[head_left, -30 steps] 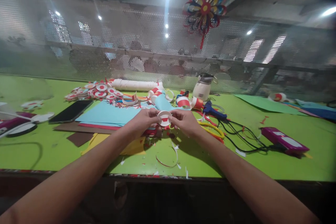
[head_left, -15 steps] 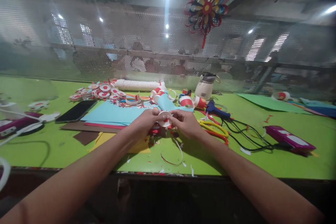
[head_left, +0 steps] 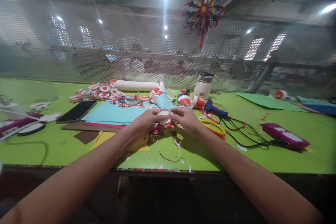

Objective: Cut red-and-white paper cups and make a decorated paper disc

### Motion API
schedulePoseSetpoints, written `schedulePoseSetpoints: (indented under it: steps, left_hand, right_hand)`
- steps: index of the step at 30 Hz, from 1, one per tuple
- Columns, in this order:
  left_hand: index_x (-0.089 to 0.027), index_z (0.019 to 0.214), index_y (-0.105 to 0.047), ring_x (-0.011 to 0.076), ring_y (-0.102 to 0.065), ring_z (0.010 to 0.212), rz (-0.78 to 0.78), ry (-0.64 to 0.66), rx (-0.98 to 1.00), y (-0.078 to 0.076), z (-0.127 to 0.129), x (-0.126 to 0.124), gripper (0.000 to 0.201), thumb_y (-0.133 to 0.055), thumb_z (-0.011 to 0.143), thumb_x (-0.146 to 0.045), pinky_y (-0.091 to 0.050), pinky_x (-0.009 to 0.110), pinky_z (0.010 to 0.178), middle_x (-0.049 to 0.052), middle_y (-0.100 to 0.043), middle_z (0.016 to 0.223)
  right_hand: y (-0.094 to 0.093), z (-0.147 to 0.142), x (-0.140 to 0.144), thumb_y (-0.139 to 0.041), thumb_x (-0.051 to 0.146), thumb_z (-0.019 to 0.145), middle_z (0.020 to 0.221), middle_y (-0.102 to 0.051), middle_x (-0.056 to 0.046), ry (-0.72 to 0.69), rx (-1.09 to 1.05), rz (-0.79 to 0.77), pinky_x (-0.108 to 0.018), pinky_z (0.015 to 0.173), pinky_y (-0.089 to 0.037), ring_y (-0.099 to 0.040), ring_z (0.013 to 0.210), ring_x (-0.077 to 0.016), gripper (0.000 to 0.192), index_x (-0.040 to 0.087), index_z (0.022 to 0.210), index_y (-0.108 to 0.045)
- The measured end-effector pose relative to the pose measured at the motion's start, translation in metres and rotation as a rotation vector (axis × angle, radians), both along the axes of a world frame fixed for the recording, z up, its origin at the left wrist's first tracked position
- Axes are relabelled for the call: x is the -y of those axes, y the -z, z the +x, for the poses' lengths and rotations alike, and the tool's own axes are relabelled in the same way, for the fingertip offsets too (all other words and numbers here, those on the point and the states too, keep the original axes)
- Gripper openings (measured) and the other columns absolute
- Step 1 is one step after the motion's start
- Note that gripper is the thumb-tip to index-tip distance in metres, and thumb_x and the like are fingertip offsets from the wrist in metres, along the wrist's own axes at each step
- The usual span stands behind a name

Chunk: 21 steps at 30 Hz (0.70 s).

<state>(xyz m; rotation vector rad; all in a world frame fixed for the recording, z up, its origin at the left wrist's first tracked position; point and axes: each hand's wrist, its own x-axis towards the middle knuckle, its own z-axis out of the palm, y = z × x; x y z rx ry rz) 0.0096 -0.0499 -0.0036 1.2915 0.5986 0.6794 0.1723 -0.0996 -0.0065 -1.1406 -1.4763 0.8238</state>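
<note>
While both my hands meet over the middle of the green table (head_left: 262, 162), I've got a small white paper ring (head_left: 164, 115) pinched between them. My left hand (head_left: 144, 123) has its grip pressed onto the ring's left edge, and my right hand (head_left: 187, 120) pinches the right edge, fingertips closed on it from both sides. The ring sits just above the tabletop, tilted so its open top faces up at me.

Using that ring as the landmark: right behind it is a light blue paper sheet (head_left: 110, 113) with a rolled blue tube on it. Farther behind and to the left there's a heap of red and white paper discs (head_left: 101, 92), and a long white roll (head_left: 136, 85) behind those. Left of the ring lies a black phone (head_left: 76, 111). Just right of it are yellow-handled scissors (head_left: 214, 127), then a blue glue gun (head_left: 214, 108) with its black cord running off to a magenta box (head_left: 285, 134). Behind and right stands a white jar (head_left: 202, 89). Below the ring, toward me, paper scraps and a curled strip (head_left: 170, 155) litter the table. A paper pinwheel (head_left: 203, 7) hangs high above.
</note>
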Motion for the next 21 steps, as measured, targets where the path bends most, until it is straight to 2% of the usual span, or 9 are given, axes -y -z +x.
schedulePoseSetpoints:
  steps: [6, 10, 17, 21]
  left_hand:
    - [-0.011, 0.078, -0.067, 0.0114, -0.053, 0.054, 0.030, -0.014, -0.005, 0.008, 0.001, -0.005, 0.029, -0.079, 0.057, -0.027, -0.041, 0.024, 0.049, 0.005, -0.061, 0.063]
    - [-0.012, 0.075, -0.066, 0.0157, -0.058, 0.062, 0.052, -0.007, -0.002, 0.007, 0.000, -0.005, 0.025, -0.077, 0.059, -0.028, -0.045, 0.028, 0.056, 0.007, -0.063, 0.067]
    - [-0.015, 0.084, -0.063, 0.0118, -0.055, 0.060, 0.082, 0.112, 0.011, -0.003, -0.004, 0.002, 0.031, -0.078, 0.058, -0.023, -0.045, 0.026, 0.055, 0.004, -0.062, 0.075]
    - [-0.016, 0.102, -0.058, 0.0155, -0.059, 0.064, 0.139, 0.129, 0.038, -0.007, -0.007, 0.003, 0.045, -0.076, 0.062, -0.022, -0.049, 0.031, 0.059, 0.006, -0.062, 0.082]
  right_hand:
    - [0.000, -0.003, 0.003, -0.067, 0.032, 0.072, 0.061, -0.062, 0.000, -0.045, 0.024, -0.026, -0.023, 0.047, -0.045, -0.054, 0.048, -0.0094, 0.025, 0.013, 0.088, -0.067]
    - [-0.003, -0.005, 0.006, -0.067, 0.030, 0.073, 0.059, -0.061, 0.001, -0.041, 0.004, -0.049, -0.022, 0.045, -0.043, -0.052, 0.047, -0.0086, 0.020, 0.014, 0.084, -0.067]
    - [-0.009, -0.002, 0.006, -0.068, 0.028, 0.071, 0.060, -0.063, 0.000, 0.004, -0.104, -0.079, -0.024, 0.047, -0.046, -0.054, 0.049, -0.0094, 0.018, 0.013, 0.081, -0.067]
    - [-0.008, 0.003, 0.002, -0.067, 0.028, 0.072, 0.059, -0.062, 0.000, 0.027, -0.147, -0.078, -0.024, 0.047, -0.045, -0.054, 0.048, -0.0096, 0.018, 0.013, 0.081, -0.066]
